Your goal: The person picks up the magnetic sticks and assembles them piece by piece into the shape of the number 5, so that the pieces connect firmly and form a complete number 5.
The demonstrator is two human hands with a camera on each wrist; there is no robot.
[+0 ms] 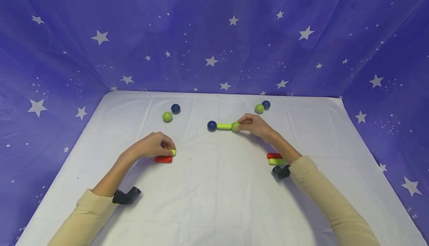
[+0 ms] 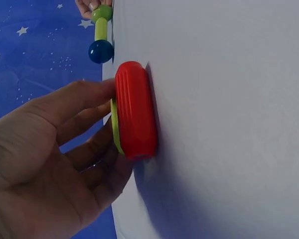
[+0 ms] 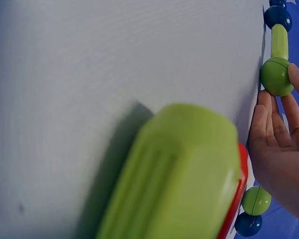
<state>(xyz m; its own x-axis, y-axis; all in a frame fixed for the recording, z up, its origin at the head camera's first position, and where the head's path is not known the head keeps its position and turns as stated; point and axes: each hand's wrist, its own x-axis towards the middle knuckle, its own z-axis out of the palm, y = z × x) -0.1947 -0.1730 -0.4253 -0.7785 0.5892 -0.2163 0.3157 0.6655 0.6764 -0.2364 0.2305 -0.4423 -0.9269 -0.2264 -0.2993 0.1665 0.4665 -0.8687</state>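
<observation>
My right hand [image 1: 256, 126] pinches a green ball [image 3: 276, 76] between thumb and fingers. This ball forms the right end of a joined piece lying at the table's middle. A yellow-green rod [image 1: 223, 126] links it to a dark blue ball [image 1: 212, 126] on the left. Over on the left side, my left hand [image 1: 155, 145] has thumb and fingers about another yellow-green rod [image 1: 173, 152], pinching it. A red rod [image 2: 134, 109] lies right beside that rod, on the near side, and hides most of it in the left wrist view.
Behind my left hand stand a loose green ball [image 1: 167, 117] and a blue ball [image 1: 175, 108]. Another green ball [image 1: 259, 108] and blue ball [image 1: 266, 104] lie at the back right. Beneath my right forearm are a red rod [image 1: 274, 155] and a yellow-green rod [image 1: 276, 161].
</observation>
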